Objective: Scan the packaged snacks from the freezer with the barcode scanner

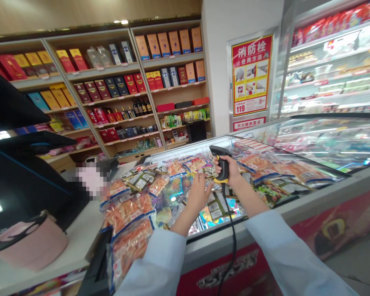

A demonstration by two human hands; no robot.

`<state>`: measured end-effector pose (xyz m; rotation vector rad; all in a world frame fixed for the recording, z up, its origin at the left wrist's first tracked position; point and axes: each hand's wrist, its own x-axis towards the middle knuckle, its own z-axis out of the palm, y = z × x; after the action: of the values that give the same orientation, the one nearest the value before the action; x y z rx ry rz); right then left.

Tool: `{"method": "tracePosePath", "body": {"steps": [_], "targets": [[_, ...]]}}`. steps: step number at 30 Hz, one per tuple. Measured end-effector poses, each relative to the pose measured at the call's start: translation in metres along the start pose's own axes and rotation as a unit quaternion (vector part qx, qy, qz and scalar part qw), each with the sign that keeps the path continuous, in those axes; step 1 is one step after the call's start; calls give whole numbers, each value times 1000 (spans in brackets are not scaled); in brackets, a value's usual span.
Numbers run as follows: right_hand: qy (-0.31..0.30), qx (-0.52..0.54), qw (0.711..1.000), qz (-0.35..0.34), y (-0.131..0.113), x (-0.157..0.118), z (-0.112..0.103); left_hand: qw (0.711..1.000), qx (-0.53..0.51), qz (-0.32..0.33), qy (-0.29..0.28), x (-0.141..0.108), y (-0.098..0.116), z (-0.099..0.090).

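My right hand [232,168] is wrapped around the grip of a black and yellow barcode scanner [223,167]. The scanner's head points left over the freezer, and its black cable [233,242] hangs down past the freezer's front edge. Just left of it, my left hand [199,192] hovers over or rests on the packets, its thumb apart from its fingers; whether it touches one I cannot tell. Beneath both hands lie many flat snack packets, among them dark green ones with white labels [216,207] and clear blue-edged bags of orange-pink food [128,211].
The packets cover a glass-topped chest freezer [291,205]. To the left are a counter [83,234] with a pink container [33,242] and a dark monitor-like device [24,176]. Shelves of boxed goods [123,90] stand behind, and a lit display cooler [333,70] is at right.
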<state>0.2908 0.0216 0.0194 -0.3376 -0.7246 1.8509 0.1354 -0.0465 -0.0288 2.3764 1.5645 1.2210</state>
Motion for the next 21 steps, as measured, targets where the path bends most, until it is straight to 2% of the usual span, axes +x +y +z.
{"method": "tracePosePath", "body": {"steps": [3,6,11,18,21], "targets": [[58,49,997,-5,-1,5,-7,993,102,-11,-58,-7,-4,6],[96,88,991,-28,-1,7,-13,980,180,-31,-81,-12,-8,11],[128,100,986,-41,1,11,-17,966,250,-30,-55,-8,-4,22],[104,54,992,-50,2,15,-27,963,263,-49,-40,10,17,35],[103,31,992,-62,2,16,-30,967,250,-39,-29,17,17,36]]}}
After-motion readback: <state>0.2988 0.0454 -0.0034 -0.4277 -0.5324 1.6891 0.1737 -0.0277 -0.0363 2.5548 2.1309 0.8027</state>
